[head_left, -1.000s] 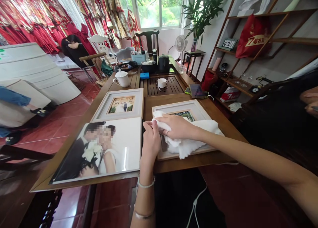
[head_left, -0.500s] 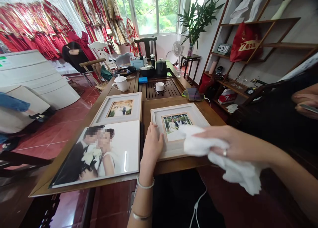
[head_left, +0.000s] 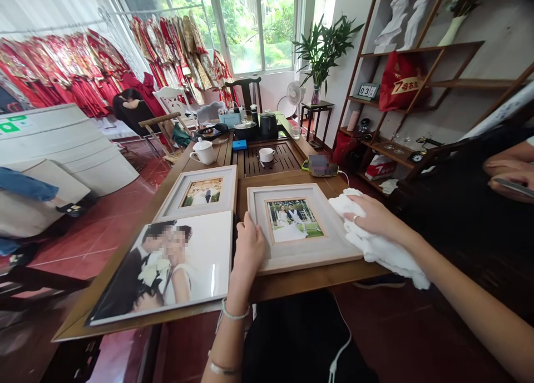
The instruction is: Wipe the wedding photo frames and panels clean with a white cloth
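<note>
A light wooden picture frame with a wedding photo in its middle lies on the table in front of me. My left hand grips its left edge, thumb on top and fingers along the side. In my right hand is a bunched white cloth, which lies at the frame's right edge and hangs down over the table's front. To the left are a second picture frame and a large photo panel of a couple. The panel lies in front of the second frame and against it.
Behind the frames stand a lidded white mug, a small white cup on a slatted tea tray and a phone on a cable. Another person's hand holds a device at the right. A white cable hangs by my lap.
My right hand has moved the cloth off the photo's surface to the frame's right edge. My left hand keeps its hold on the left edge. The view has tilted up slightly.
</note>
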A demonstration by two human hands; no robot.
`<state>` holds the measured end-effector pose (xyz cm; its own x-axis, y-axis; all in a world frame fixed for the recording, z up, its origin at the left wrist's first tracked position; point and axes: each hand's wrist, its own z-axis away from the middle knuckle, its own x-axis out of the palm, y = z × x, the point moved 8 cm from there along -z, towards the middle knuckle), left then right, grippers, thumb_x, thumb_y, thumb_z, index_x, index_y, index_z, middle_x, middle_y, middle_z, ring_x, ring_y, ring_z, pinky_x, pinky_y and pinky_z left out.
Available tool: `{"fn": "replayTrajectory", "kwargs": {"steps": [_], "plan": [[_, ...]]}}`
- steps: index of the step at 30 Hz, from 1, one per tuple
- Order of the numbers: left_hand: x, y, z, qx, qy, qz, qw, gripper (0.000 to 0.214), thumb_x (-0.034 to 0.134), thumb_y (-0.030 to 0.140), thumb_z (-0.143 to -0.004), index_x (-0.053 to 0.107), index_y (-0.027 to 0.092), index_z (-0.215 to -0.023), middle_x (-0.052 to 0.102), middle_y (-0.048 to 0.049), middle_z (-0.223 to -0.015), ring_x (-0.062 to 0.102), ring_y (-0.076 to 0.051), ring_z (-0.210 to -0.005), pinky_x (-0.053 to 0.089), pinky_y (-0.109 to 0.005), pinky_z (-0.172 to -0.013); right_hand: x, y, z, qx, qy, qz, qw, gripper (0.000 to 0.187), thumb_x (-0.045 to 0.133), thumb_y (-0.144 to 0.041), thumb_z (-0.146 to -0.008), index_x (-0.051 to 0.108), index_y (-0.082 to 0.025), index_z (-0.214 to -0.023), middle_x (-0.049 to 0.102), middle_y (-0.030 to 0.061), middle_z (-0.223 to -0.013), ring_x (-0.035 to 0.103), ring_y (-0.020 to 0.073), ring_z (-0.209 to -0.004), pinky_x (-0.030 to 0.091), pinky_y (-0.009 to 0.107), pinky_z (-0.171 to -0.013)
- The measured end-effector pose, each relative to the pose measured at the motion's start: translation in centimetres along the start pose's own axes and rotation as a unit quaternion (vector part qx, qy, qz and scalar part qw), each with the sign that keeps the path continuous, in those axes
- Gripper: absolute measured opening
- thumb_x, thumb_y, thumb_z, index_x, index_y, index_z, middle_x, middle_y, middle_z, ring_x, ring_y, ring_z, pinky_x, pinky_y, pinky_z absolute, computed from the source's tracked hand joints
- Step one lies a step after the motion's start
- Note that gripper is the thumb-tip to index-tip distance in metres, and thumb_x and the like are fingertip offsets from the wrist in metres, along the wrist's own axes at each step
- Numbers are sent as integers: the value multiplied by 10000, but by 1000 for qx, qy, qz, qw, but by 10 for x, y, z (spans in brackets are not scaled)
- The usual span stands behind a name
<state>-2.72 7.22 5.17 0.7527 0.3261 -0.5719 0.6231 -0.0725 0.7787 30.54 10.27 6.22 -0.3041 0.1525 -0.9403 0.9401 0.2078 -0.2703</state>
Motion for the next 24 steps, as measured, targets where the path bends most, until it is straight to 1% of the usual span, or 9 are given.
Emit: {"fn": "replayTrajectory", "kwargs": {"steps": [3, 6, 8, 10, 12, 14, 18, 20, 24], "plan": [[-16, 5, -4, 7, 6, -13, 1000, 471, 471, 223, -859, 507, 79, -1307, 619, -248, -1179, 556, -350, -1228, 374, -525, -1061, 2, -8, -2, 35, 31, -16, 999, 409, 441, -435, -926, 660, -208, -1186, 543, 175, -1154, 537, 357, -1104, 446, 515, -948], [-36, 8, -10, 0, 20, -18, 1000, 496, 512, 233, -837, 529, 92, -1312, 638, -238, -1196, 578, -352, -1192, 413, -525, -1032, -12, -10, -2, 68, 143, -96, 983, 420, 373, -442, -957, 715, -211, -1030, 512, 136, -1089, 528, 311, -1100, 428, 506, -988], [-50, 9, -15, -8, 29, -14, 999, 502, 534, 241, -825, 544, 111, -1310, 655, -214, -1189, 600, -339, -1162, 432, -514, -1021, -21, -11, -4, 85, 216, -146, 962, 399, 420, -471, -932, 709, -216, -1033, 517, 113, -1082, 526, 293, -1108, 425, 503, -1003], [-63, 12, -20, -2, 23, -3, 1000, 497, 559, 244, -809, 569, 149, -1297, 659, -177, -1215, 603, -317, -1164, 437, -485, -1030, -23, -21, -10, 63, 230, -207, 949, 389, 469, -498, -907, 688, -228, -1083, 557, 102, -1120, 549, 275, -1104, 441, 476, -996], [-76, 13, -27, -2, 17, 4, 1000, 498, 571, 255, -806, 576, 185, -1299, 652, -142, -1252, 617, -295, -1143, 453, -459, -1019, -17, -35, -20, 46, 184, -288, 939, 405, 486, -513, -901, 658, -229, -1133, 615, 98, -1143, 589, 262, -1091, 458, 453, -982], [-89, 11, -35, -27, 14, -7, 1000, 524, 575, 274, -806, 565, 172, -1319, 641, -150, -1271, 631, -301, -1105, 481, -467, -975, -5, -55, -28, 49, 96, -368, 923, 443, 473, -531, -908, 614, -233, -1203, 657, 95, -1160, 615, 256, -1088, 472, 447, -973], [-105, 13, -55, -27, 14, -3, 1000, 541, 582, 295, -802, 564, 145, -1321, 643, -158, -1253, 588, -305, -1166, 500, -436, -938, 19, -105, -30, 57, -97, -505, 856, 538, 478, -520, -903, 450, -302, -1394, 642, 71, -1274, 644, 251, -1077, 527, 420, -922], [-101, 15, -67, -14, -1, 4, 1000, 515, 555, 278, -808, 570, 150, -1306, 647, -144, -1245, 588, -292, -1160, 512, -413, -914, 22, -117, -30, 73, -118, -546, 826, 639, 537, -433, -864, 347, -318, -1463, 633, 60, -1298, 666, 249, -1042, 556, 399, -883], [-87, 7, -101, -1, -48, -15, 999, 427, 553, 310, -810, 618, 161, -1205, 688, -123, -1157, 635, -255, -1067, 506, -383, -915, 24, -108, -38, 116, -58, -579, 805, 783, 587, -271, -754, 319, -285, -1490, 644, 60, -1284, 671, 268, -1040, 564, 418, -879]]}}
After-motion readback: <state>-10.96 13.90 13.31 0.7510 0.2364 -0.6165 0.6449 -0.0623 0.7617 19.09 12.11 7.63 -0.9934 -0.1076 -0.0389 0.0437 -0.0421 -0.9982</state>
